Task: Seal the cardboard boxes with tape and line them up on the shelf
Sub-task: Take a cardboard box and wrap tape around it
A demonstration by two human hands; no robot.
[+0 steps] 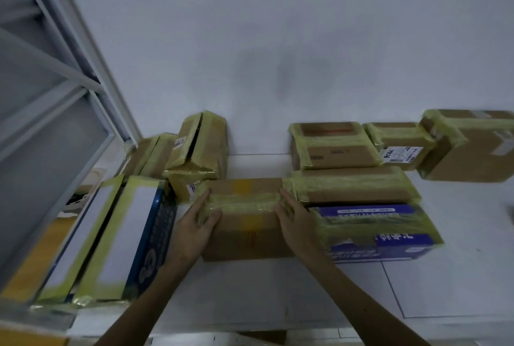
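Shelf (278, 290), front edge nearest: carries the taped cardboard box (244, 231) at centre, touching the blue box (389, 234) on its right. Left grip (194, 223) and right grip (294, 220) press straight-fingered on its two ends, enclosing nothing. Judged light and stiff, with slick tape. Take hold on the end faces.

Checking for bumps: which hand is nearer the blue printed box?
Right. The right hand lies just beside the blue printed box; the left hand rests at the other end of the brown box.
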